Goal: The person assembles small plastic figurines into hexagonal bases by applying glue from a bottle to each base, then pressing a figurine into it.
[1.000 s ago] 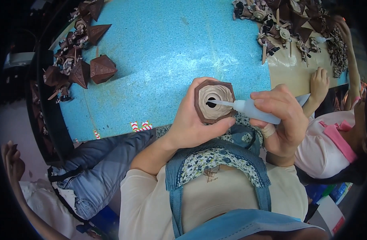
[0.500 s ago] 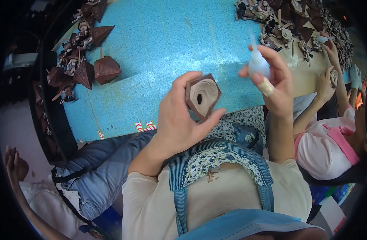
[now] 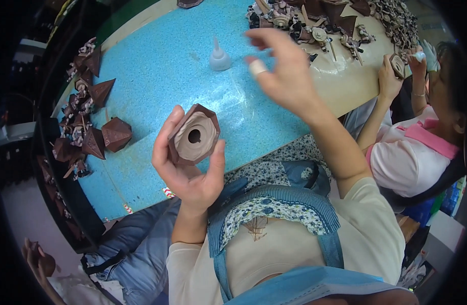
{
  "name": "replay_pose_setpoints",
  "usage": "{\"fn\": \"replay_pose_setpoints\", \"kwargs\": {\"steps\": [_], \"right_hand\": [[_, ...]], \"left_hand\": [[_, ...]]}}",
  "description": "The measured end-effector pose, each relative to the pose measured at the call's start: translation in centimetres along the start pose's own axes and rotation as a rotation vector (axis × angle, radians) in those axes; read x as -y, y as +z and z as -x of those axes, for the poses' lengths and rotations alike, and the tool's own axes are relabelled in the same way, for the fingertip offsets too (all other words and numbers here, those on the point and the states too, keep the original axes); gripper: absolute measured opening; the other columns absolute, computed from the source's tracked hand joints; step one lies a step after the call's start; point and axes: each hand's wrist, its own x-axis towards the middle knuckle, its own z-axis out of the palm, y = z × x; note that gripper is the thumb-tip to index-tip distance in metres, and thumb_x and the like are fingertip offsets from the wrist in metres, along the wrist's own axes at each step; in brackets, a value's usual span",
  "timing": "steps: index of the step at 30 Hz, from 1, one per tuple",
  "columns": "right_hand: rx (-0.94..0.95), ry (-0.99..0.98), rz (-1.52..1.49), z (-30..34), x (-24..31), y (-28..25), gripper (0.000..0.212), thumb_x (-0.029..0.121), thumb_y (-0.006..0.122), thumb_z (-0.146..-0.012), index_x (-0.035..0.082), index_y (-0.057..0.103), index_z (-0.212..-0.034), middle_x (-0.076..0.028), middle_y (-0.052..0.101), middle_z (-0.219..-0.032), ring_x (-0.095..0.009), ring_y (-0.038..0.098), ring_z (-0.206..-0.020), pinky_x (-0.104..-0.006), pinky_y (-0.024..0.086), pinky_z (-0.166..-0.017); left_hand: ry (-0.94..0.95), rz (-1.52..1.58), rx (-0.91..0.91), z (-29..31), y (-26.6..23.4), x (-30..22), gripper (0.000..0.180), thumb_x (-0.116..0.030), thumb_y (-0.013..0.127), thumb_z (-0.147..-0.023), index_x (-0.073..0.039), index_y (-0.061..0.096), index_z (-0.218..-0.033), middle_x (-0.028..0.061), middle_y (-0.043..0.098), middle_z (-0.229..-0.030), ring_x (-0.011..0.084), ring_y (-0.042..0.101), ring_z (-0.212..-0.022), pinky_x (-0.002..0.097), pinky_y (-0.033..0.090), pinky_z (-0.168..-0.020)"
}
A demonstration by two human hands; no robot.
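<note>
My left hand [image 3: 190, 173] grips a brown faceted piece [image 3: 197, 134] by its sides. The piece's pale, hollow underside with a dark round hole faces up toward me. My right hand [image 3: 284, 71] is raised over the blue tabletop with its fingers apart and nothing in them; motion blurs it a little. A tape wraps its thumb. Just left of those fingers, a small translucent squeeze bottle [image 3: 219, 60] with a thin nozzle stands upright on the table, apart from the hand.
Brown pointed pieces and small figurines [image 3: 93, 137] lie along the table's left side. More figurines [image 3: 320, 35] heap up at the far right. The blue tabletop [image 3: 162, 66] spreads between. A co-worker in a pink-collared shirt [image 3: 409, 165] sits at right, handling a similar piece [image 3: 397, 66].
My right hand has let go of the squeeze bottle, which now stands on the table, and moved up and left. My left hand has shifted left and turned the piece's opening toward me.
</note>
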Motion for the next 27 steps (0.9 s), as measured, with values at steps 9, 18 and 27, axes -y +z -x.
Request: {"fn": "replay_pose_setpoints", "kwargs": {"steps": [9,18,27], "right_hand": [[-0.18,0.315,0.596,3.6,-5.0,-4.0,0.05,0.04,0.071,-0.082,-0.004,0.06,-0.101,-0.02,0.059,-0.1,-0.036,0.055,-0.096,-0.0436,0.044,-0.085],[-0.051,0.369,-0.367,5.3,-2.8,-2.6,0.047,0.001,0.07,-0.081,-0.002,0.044,-0.12,-0.009,0.061,-0.098,-0.015,0.059,-0.086,-0.0262,0.047,-0.076],[0.23,0.446,-1.003,6.6,0.8,-5.5,0.044,0.02,0.07,-0.085,-0.002,0.05,-0.117,-0.011,0.061,-0.099,-0.018,0.062,-0.082,-0.0291,0.05,-0.071]], "left_hand": [[0.139,0.048,-0.114,-1.4,3.8,0.4,0.07,0.007,0.078,-0.068,-0.008,0.029,-0.117,0.0269,0.038,-0.132,0.0263,0.056,-0.109,0.033,0.05,-0.091],[0.186,0.117,-0.194,-1.2,5.1,0.4,0.074,0.003,0.081,-0.067,-0.007,0.026,-0.115,0.0249,0.042,-0.129,0.0274,0.051,-0.117,0.0365,0.048,-0.096],[-0.502,0.755,0.089,0.0,2.1,-0.3,0.081,-0.001,0.076,-0.07,0.001,0.029,-0.136,0.0122,0.046,-0.127,0.0205,0.049,-0.119,0.0358,0.043,-0.1]]}}
